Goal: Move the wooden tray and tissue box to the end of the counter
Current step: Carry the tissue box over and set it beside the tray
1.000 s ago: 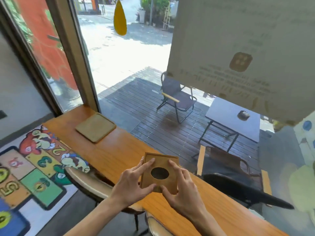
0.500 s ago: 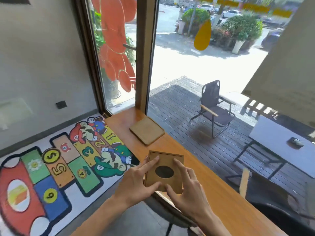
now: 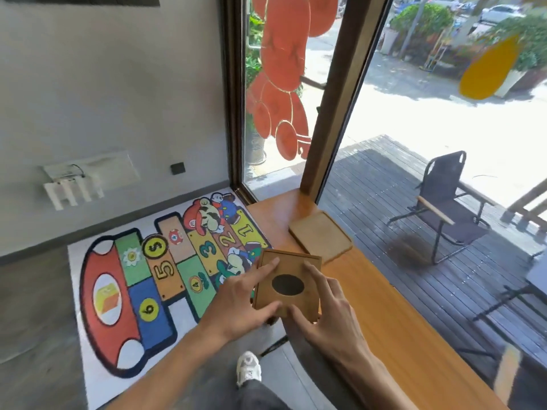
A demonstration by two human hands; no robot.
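Note:
The wooden tissue box (image 3: 299,266), square with a dark oval hole in its top, is held between both hands above the counter's near edge. My left hand (image 3: 239,297) grips its left side, index finger lying on top. On the right side my right hand (image 3: 322,315) holds it, fingers spread over the lid. The flat wooden tray (image 3: 321,236) lies on the orange-brown counter (image 3: 384,315) just beyond the box, near the counter's far end by the window post.
The counter runs along a big window (image 3: 414,119) with a wooden post (image 3: 334,93) at its far end. A colourful number mat (image 3: 154,276) covers the floor to the left. My white shoe (image 3: 248,368) shows below. A folding chair (image 3: 444,202) stands outside.
I have walked along the counter with the tissue box in both hands; the tray and the counter's end are now much closer, and the view has swung left toward the wall.

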